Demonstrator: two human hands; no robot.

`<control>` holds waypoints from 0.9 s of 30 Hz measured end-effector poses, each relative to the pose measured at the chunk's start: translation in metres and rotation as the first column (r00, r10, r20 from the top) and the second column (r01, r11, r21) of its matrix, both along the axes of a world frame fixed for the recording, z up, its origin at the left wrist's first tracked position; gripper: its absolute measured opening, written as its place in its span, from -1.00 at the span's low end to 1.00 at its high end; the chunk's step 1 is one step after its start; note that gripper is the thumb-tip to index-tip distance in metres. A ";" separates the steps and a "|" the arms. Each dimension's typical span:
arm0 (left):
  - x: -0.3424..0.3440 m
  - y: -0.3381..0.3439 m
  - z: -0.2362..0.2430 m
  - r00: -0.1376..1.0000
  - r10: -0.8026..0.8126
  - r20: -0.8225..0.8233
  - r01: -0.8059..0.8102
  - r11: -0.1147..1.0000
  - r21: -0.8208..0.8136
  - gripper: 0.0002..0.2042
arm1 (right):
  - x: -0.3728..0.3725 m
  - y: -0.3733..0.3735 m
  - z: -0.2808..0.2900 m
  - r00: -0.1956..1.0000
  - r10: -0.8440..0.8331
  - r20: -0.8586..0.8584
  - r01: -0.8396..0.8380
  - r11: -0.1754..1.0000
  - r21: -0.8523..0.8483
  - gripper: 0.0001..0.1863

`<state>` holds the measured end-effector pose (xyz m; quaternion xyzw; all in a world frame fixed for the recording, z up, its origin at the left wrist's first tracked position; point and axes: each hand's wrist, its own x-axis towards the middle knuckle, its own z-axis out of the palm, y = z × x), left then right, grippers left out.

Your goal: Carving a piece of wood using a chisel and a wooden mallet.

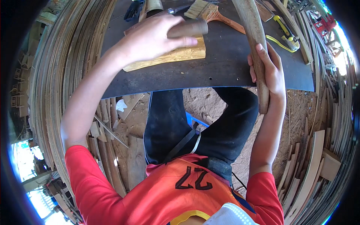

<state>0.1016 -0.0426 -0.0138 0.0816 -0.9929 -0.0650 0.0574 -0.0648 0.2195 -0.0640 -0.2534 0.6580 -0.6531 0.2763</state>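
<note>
My left hand (165,37) is closed on a short brown cylindrical piece (193,29) above a light yellow wooden block (165,55), which lies on the dark tabletop (225,65). My right hand (268,69) grips a long, worn wooden bar (249,20) held upright in the picture, its lower end past the table's front edge. Behind the cylinder, a broad brush (221,20) with a wooden handle lies on the table.
A yellow-handled tool (281,43), a wooden strip (302,48) and dark tools (133,11) lie on the table. Long timber strips (56,67) are stacked at left and right. My legs are under the table's front edge, over a dirt floor (240,168) with offcuts.
</note>
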 end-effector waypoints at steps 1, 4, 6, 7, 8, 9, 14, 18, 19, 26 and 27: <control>-0.002 0.000 0.008 0.999 0.046 0.022 -0.049 0.987 0.150 -0.28 | 0.000 0.000 0.000 1.000 0.000 -0.003 0.000 1.000 -0.005 -0.52; -0.002 -0.021 0.023 0.991 0.114 -0.068 -0.047 0.782 0.621 -0.25 | 0.000 -0.002 -0.001 1.000 0.012 0.010 -0.012 1.000 -0.014 -0.52; -0.005 -0.032 0.032 0.972 0.132 -0.192 0.105 0.489 0.866 -0.38 | 0.000 -0.001 0.000 1.000 0.019 0.009 -0.019 1.000 -0.008 -0.52; -0.010 -0.022 0.038 0.924 0.153 -0.350 0.243 0.472 0.848 -0.45 | 0.001 -0.003 -0.001 0.999 0.033 0.012 -0.033 0.999 -0.005 -0.53; -0.019 -0.012 0.044 0.852 0.156 -0.500 0.385 0.461 0.800 -0.51 | 0.000 -0.002 0.000 1.000 0.024 0.012 -0.024 1.000 -0.005 -0.53; -0.024 -0.004 0.051 0.802 0.177 -0.570 0.430 0.491 0.758 -0.51 | 0.000 -0.001 0.000 1.000 0.017 0.012 -0.017 1.000 -0.005 -0.53; -0.047 0.019 0.062 0.459 0.240 -0.855 0.550 0.679 0.486 -0.43 | -0.003 0.000 0.000 0.999 0.030 0.014 -0.030 0.999 -0.021 -0.55; -0.064 0.014 0.059 0.361 0.266 -0.894 0.602 0.666 0.441 -0.38 | -0.005 -0.001 -0.002 0.999 0.036 0.026 -0.035 0.999 -0.026 -0.54; -0.068 0.014 0.058 0.350 0.262 -0.899 0.624 0.651 0.433 -0.39 | -0.004 -0.001 -0.002 0.999 0.039 0.028 -0.038 0.999 -0.026 -0.53; -0.085 0.011 0.047 0.361 0.285 -0.888 0.725 0.513 0.459 -0.44 | -0.003 -0.001 -0.001 0.999 0.029 0.039 -0.027 0.999 -0.041 -0.51; -0.086 0.011 0.047 0.382 0.276 -0.882 0.713 0.520 0.471 -0.43 | -0.003 -0.001 -0.001 0.999 0.026 0.037 -0.024 0.999 -0.040 -0.51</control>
